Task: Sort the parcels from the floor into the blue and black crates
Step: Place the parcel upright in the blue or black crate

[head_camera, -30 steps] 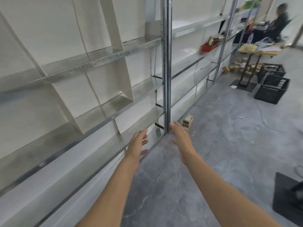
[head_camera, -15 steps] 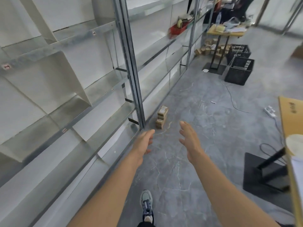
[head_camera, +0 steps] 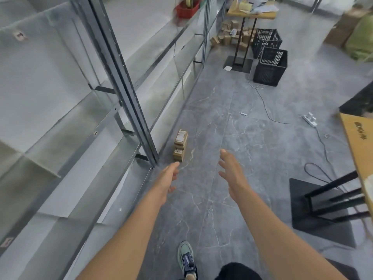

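Head view: step closer, set left hand point(head_camera: 165, 182) and right hand point(head_camera: 232, 174), both empty, fingers loosely spread, either side of parcel stack point(head_camera: 179, 147); clamp low, lift level.

A small stack of parcels point(head_camera: 180, 145) stands on the grey floor point(head_camera: 212, 122), just beside the foot of the shelf post point(head_camera: 125, 85). On the near side of the stack, the left hand point(head_camera: 166, 178) and right hand point(head_camera: 232, 174) reach out, fingers point(head_camera: 223, 152) loose and holding nothing, the left one closer to it. Far beyond the stack, two black crates point(head_camera: 270, 66) sit beside a desk point(head_camera: 252, 15), with a heap of parcels point(head_camera: 226, 38) under it.
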The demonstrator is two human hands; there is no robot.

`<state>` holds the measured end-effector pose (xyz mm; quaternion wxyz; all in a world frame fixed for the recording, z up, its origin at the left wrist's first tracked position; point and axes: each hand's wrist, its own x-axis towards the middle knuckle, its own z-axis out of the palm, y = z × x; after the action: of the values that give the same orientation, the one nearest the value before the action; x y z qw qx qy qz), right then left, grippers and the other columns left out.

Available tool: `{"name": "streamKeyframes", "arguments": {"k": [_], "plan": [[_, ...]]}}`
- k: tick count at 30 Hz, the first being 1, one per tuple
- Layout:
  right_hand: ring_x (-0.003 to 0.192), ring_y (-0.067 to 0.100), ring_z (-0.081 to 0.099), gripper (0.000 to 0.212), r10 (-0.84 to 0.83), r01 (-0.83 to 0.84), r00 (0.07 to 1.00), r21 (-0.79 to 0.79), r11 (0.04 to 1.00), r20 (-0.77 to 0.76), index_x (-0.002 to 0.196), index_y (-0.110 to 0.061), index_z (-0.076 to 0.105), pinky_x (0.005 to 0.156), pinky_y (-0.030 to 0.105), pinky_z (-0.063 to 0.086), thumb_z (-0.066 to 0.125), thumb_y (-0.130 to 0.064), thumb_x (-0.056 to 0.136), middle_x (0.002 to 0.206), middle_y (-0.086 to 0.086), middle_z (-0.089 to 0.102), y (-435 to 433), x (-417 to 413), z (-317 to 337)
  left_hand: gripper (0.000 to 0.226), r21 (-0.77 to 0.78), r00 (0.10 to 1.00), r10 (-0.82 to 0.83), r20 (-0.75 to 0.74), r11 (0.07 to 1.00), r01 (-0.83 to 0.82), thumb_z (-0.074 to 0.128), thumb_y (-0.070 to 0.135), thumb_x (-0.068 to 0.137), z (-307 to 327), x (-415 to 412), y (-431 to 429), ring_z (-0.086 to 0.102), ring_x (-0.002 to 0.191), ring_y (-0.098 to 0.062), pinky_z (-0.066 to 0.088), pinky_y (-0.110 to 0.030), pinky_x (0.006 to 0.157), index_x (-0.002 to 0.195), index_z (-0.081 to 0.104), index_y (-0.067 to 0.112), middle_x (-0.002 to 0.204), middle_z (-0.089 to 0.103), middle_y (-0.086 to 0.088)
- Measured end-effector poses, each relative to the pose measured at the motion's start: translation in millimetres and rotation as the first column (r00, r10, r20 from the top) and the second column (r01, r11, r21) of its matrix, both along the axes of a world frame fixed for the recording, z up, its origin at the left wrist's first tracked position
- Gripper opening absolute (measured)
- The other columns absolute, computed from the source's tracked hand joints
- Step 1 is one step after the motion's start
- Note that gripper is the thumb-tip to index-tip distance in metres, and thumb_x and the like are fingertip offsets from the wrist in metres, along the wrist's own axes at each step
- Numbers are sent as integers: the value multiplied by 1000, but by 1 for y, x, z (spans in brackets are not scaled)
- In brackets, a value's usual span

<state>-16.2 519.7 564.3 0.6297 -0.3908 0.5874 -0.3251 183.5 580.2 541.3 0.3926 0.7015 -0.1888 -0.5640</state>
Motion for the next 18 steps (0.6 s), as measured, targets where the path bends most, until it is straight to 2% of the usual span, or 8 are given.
{"name": "streamKeyframes", "arguments": {"k": [3, 10, 18], "plan": [[148, 18, 42, 60, -6, 6, 1000, 30, 1000, -15, 161, -25, 38, 124, 48, 35, 44, -54, 108, 164, -5, 41, -38, 18, -7, 36, 28, 1000, -15, 16, 999, 15, 55, 49, 100, -7, 21, -44, 56, 119, -17, 45, -46, 102, 125, 60, 24, 130, 61, 1], [149, 19, 40, 63, 16, -15, 1000, 84, 996, -10, 162, -28, 34, 124, 50, 34, 46, -57, 107, 166, -6, 35, -134, 48, -44, 39, 72, 998, -43, 41, 997, 40, 54, 51, 100, -28, 50, -138, 56, 121, -16, 46, -45, 104, 130, 59, 26, 130, 61, 4], [150, 19, 40, 61, 64, -62, 998, 199, 978, -4, 160, -26, 39, 125, 51, 32, 45, -57, 107, 164, -6, 39, -262, 73, -118, 38, 181, 996, 46, 76, 982, -59, 53, 49, 101, -67, 63, -258, 58, 114, -13, 45, -45, 106, 127, 59, 23, 128, 62, 2]]}}
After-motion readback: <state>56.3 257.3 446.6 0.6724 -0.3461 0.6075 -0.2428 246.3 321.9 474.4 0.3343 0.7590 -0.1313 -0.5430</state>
